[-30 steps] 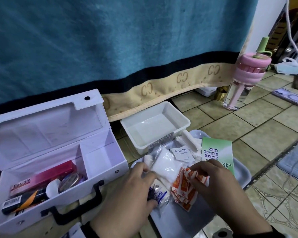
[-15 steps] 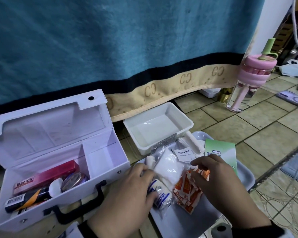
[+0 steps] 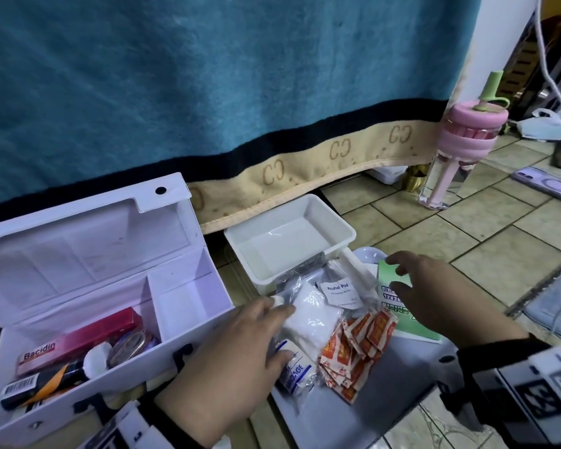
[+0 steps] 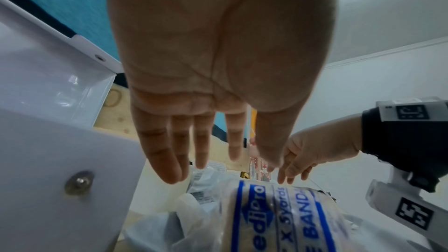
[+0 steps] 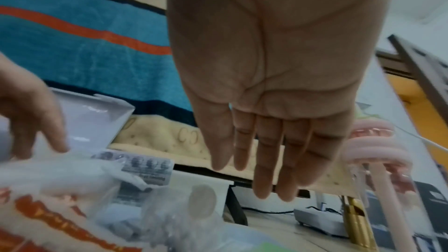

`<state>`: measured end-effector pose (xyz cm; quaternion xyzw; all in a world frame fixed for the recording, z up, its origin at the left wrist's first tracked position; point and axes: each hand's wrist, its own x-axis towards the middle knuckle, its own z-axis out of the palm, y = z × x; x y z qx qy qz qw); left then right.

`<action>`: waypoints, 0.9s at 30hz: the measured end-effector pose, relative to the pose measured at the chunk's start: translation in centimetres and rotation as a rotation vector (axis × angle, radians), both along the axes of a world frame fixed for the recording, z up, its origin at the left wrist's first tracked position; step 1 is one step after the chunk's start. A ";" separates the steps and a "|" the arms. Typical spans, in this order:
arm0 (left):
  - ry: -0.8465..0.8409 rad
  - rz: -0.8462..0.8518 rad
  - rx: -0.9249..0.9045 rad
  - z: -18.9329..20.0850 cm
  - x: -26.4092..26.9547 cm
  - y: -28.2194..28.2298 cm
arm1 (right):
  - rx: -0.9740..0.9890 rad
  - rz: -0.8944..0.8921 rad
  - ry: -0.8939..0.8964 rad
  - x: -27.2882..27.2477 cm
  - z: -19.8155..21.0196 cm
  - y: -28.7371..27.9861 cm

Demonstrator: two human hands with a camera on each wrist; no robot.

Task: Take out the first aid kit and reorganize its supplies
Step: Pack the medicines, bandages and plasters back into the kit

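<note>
The white first aid box stands open on the left, holding a pink Bacidin carton, a black tube and a round tin. Loose supplies lie on a pale tray: a gauze bag, an alcohol pad, orange plasters, a bandage roll and a green leaflet. My left hand lies flat, its straight fingers touching the gauze bag and its thumb beside the bandage roll. Above the leaflet my right hand hovers open and holds nothing.
An empty white tub sits behind the tray, against a hanging teal blanket. A pink water bottle stands at the back right, with a phone on the tiled floor beyond it.
My right hand has let go of the orange plasters and lifted back and right over the green leaflet. My left hand has stayed by the bandage roll.
</note>
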<state>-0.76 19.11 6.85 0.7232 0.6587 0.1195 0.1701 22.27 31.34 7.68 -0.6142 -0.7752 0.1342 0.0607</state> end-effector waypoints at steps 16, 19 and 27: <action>0.187 -0.039 -0.174 -0.2 1.9 0.0 | 0.110 0.426 0.027 -1.9 0.5 1.2; 0.203 -0.002 -0.207 -0.2 2.1 0.2 | 0.082 0.657 0.045 -3.7 0.2 1.4; 0.241 0.049 -0.210 -0.2 2.3 0.1 | -0.015 0.784 -0.444 -6.2 -1.1 2.6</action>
